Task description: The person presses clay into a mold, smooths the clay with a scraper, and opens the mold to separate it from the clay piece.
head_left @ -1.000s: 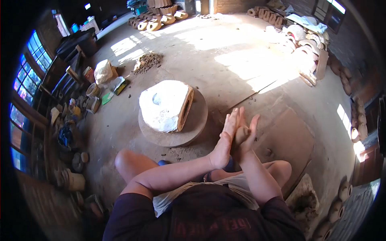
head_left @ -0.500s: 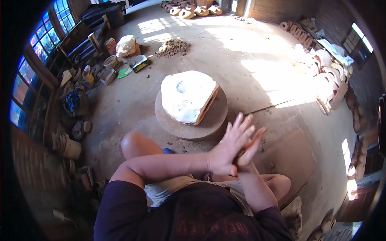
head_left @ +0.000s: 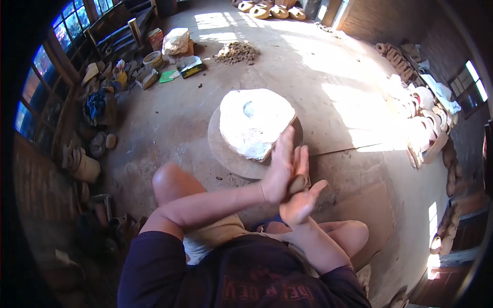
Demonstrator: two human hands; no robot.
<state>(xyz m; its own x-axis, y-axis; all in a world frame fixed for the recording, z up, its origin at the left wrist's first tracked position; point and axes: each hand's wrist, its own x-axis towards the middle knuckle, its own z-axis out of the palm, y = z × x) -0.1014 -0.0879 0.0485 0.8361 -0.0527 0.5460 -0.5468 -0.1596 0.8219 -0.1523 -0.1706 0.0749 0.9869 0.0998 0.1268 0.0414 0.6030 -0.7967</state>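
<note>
A small brown lump of clay (head_left: 298, 184) sits between my palms. My left hand (head_left: 280, 172) is held flat along one side of it, fingers stretched forward. On the other side my right hand (head_left: 303, 203) has its palm turned up and its fingers extended, with the lump at the palm. Just beyond the fingertips, a large bright white block (head_left: 241, 128) with a round mark on top rests on a round disc (head_left: 218, 149). My left fingers overlap the block's near right edge in this view.
Crumbled clay (head_left: 237, 53) is heaped on the floor ahead. Tubs and bags, including a bucket (head_left: 153, 60), stand at the left by the windows. Pots (head_left: 260, 11) line the back, and stacked pottery pieces (head_left: 429, 120) lie along the right wall. A flat board (head_left: 359, 210) lies right of my knees.
My hands have slid against each other: the left has moved forward and the right back, so the clay between them shows more. The camera view has turned slightly left.
</note>
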